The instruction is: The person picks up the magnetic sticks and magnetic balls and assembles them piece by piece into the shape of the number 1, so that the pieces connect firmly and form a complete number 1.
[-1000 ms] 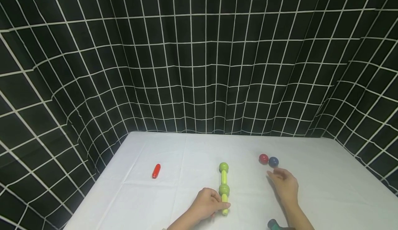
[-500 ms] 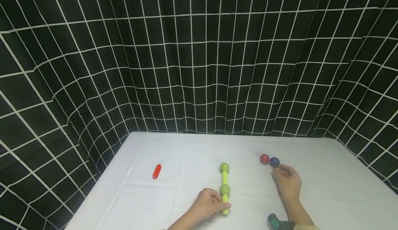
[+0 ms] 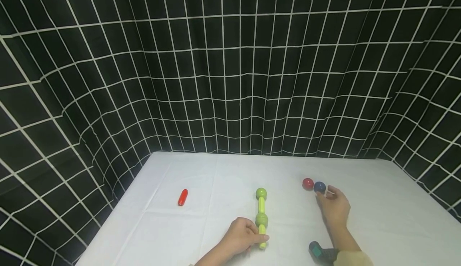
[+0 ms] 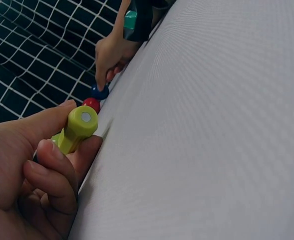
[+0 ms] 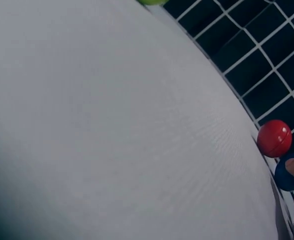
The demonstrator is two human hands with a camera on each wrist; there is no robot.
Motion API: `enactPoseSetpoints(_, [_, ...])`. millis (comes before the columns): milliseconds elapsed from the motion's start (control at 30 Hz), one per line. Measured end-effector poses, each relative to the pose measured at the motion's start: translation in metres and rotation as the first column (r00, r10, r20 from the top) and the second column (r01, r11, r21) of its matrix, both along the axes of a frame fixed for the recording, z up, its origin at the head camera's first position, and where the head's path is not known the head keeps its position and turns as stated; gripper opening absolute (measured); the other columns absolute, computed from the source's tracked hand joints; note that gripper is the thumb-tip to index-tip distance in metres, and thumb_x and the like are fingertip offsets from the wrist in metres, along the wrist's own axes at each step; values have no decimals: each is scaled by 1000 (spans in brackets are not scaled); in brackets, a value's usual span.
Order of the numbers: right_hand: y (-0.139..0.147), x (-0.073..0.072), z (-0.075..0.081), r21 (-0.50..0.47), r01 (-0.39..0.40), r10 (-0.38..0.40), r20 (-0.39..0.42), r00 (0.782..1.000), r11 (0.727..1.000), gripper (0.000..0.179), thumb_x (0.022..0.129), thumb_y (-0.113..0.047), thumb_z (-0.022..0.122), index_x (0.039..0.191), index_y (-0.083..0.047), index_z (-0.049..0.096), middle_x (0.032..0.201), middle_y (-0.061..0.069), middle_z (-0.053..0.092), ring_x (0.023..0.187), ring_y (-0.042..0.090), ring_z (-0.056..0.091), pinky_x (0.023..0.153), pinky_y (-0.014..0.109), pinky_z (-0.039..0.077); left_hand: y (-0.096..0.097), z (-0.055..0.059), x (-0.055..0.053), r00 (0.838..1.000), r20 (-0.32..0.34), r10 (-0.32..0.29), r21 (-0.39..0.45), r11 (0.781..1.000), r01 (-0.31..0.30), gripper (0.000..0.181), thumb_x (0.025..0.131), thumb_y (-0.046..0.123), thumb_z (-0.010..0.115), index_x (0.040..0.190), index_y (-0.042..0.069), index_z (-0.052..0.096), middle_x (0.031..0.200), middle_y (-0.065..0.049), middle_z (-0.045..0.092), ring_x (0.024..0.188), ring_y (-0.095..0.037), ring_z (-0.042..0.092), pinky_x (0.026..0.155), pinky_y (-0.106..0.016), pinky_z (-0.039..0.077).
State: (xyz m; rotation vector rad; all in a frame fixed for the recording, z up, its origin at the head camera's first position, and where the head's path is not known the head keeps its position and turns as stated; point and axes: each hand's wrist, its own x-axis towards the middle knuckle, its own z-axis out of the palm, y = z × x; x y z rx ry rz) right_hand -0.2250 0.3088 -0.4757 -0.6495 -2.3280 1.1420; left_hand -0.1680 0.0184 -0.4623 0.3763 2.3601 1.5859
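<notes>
Left grip point(image 3: 239, 236) pinches the near end of a green jointed stick point(image 3: 261, 220), thumb to one side, fingers to the other. Stick runs straight away from that grip, past the fingertips: rod, ball, rod, then a ball at the tip. Its near end face, seen in the left wrist view, carries a pale disc.

Right grip point(image 3: 335, 210) is farther forward, pinching a blue ball point(image 3: 319, 187) between thumb and finger; the right wrist view cuts the hand off at its border, so firmness of hold is hard to judge. Red ball point(image 3: 307, 184) just beside the blue one, on the side toward the left grip.

Broad strip of white cloth between stick and right grip, room for sideways travel. More cloth outward of the right grip as far as the table's right edge.

Red rod point(image 3: 183, 197) ahead and left of the left grip, well apart from it; left table edge runs beyond.

Far edge of the table point(image 3: 230, 166) lies past both grips, nearer the right one. Behind it, a dark cloth with pale grid lines point(image 3: 230, 78) rises and wraps both sides.
</notes>
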Motion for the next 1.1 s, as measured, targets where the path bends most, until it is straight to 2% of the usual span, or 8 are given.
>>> enactPoseSetpoints(567, [6, -12, 0, 94, -50, 49, 7, 999, 994, 53, 87, -21, 63, 129, 5, 45, 102, 28, 61, 95, 40, 60, 76, 47, 52, 0, 1, -1, 1000, 2, -2, 6, 1000, 2, 27, 71, 34, 79, 70, 10, 65, 47, 6, 52, 38, -5, 39, 38, -15, 34])
enactPoseSetpoints(867, [5, -14, 3, 107, -80, 80, 2, 997, 991, 51, 87, -19, 63, 128, 6, 46, 98, 28, 62, 93, 39, 61, 75, 47, 52, 0, 2, -2, 1000, -7, 3, 6, 1000, -3, 28, 71, 34, 79, 71, 10, 65, 47, 5, 52, 37, -6, 39, 38, -15, 33])
enactPoseSetpoints(1100, [8, -16, 1, 120, -81, 81, 8, 997, 989, 51, 85, -17, 65, 126, 7, 47, 92, 26, 63, 86, 37, 62, 70, 43, 52, 0, 0, -2, 1000, 12, 0, 5, 1000, 0, 27, 71, 33, 79, 71, 10, 65, 48, 6, 53, 38, -5, 39, 38, -15, 33])
